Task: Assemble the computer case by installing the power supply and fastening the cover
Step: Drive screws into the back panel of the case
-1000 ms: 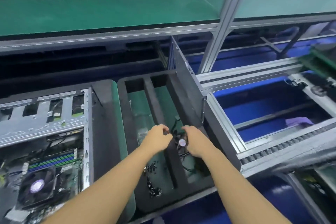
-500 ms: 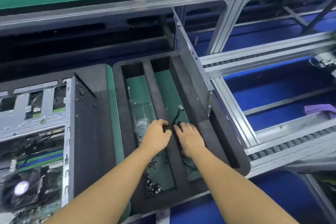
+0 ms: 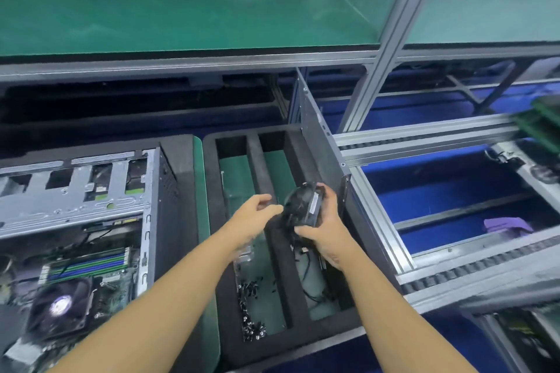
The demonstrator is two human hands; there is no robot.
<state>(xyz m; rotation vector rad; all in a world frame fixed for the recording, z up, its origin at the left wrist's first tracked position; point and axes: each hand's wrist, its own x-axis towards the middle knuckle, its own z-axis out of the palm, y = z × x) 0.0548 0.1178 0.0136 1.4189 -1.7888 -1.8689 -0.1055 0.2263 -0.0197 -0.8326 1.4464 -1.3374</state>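
**Over the foam tray: fan lifted, cable trailing**

At far left, the computer case (image 3: 75, 209) lies open on its side, bare stamped steel with sharp-looking punched edges. The board inside carries a square finned cooler (image 3: 59, 309). I cannot make out a power supply anywhere in view.

Next comes the foam tray (image 3: 280, 269), matte black, soft and split by a long divider. Small dark screws (image 3: 250, 291) lie loose in its left compartment. They are light and would scatter if a dragged wire or a wrist sweeps through them.

Above the tray, the left hand (image 3: 251, 215) has its fingers apart and relaxed, reaching toward the fan's rim; whether it touches is unclear. The fan (image 3: 300, 206) is round, black, hard plastic. The right hand (image 3: 324, 230) is wrapped around it from the right, thumb underneath.

A thin black cable (image 3: 307, 278) lies coiled in the right compartment beneath. If it belongs to the fan, it could snag on the foam and jerk the part out of a one-handed grip.

Just right, the cover (image 3: 318, 145), a flat grey sheet-metal panel, stands on edge against the tray. A knock from the right elbow could tip it onto the metal conveyor rail (image 3: 381, 221).
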